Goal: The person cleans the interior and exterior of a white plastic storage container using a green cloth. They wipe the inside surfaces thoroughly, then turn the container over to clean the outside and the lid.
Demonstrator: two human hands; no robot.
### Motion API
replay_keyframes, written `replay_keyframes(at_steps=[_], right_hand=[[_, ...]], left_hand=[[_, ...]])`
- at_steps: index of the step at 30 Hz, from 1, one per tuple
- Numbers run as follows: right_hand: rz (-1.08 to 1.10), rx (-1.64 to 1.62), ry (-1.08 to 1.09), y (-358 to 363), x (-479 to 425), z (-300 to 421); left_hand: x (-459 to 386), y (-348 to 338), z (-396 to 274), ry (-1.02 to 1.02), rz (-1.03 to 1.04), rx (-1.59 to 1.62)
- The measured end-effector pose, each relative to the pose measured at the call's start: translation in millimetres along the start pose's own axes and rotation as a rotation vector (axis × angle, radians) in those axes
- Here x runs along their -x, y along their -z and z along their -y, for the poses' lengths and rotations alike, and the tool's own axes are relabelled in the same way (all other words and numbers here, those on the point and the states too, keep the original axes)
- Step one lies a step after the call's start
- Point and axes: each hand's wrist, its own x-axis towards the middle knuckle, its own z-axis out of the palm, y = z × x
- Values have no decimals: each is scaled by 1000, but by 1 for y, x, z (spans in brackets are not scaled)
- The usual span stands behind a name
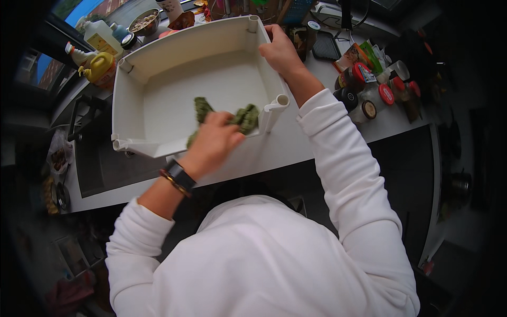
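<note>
A large white plastic bin (198,79) with raised walls and tubular corner posts is tilted over the countertop, its inside facing me. My right hand (281,51) grips its far right wall near the upper corner, with the fingers hidden behind the wall. A green cloth (246,118) lies bunched against the bin's near wall. My left hand (214,140), slightly blurred, presses on the cloth there, and the fingertips are partly hidden in its folds. A dark watch or band (178,177) circles my left wrist.
A dark sink (115,174) with a black faucet (85,113) lies left of and below the bin. Cleaning bottles (101,67) and a metal bowl (145,21) stand behind it. Several lidded jars (364,95) crowd the white countertop (301,138) at right.
</note>
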Motion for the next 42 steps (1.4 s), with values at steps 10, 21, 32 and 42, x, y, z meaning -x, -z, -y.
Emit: replay_keyframes(at_steps=[10,21,32,42], right_hand=[[4,-20,-10,1,6,7],[14,-80,38,-3,1,-11],[20,15,42,-10,-4,-8],[119,-102,2,-1,-2,-5]], left_hand=[[7,51,82,601,46,-487],[-81,-1,20,102,274,-125],[-122,2,56,306,59,-168],[-65,44,101,482,196,-309]])
